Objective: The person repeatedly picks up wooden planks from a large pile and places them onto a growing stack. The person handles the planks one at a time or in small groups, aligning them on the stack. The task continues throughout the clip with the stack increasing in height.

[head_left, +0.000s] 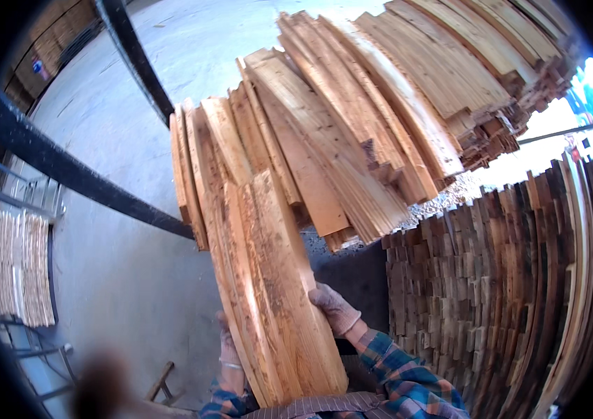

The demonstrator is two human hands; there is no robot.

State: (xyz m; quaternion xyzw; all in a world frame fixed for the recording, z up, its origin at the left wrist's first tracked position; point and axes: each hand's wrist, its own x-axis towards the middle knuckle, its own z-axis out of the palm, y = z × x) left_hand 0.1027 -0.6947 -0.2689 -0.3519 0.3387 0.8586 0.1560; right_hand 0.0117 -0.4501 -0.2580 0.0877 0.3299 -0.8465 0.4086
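Several long, rough wooden boards (279, 293) run from my waist up to the big pile of planks (310, 133), and their far ends lie on that pile. My right hand (336, 309), in a pale work glove, grips the right edge of the boards, thumb on top. On the opposite edge, my left hand (229, 346), gloved too, is closed round the boards from the side; most of its fingers are hidden beneath the wood. The near ends sit against my apron (317, 406).
To the right stands a tall stack of weathered boards (485, 279). Dark metal posts (94, 178) cross the left side. Beyond them is a stack of pale slats (16, 265) near a metal frame (38, 195). A wooden stand (164, 380) is low at the left. Grey concrete floor (115, 279) lies between.
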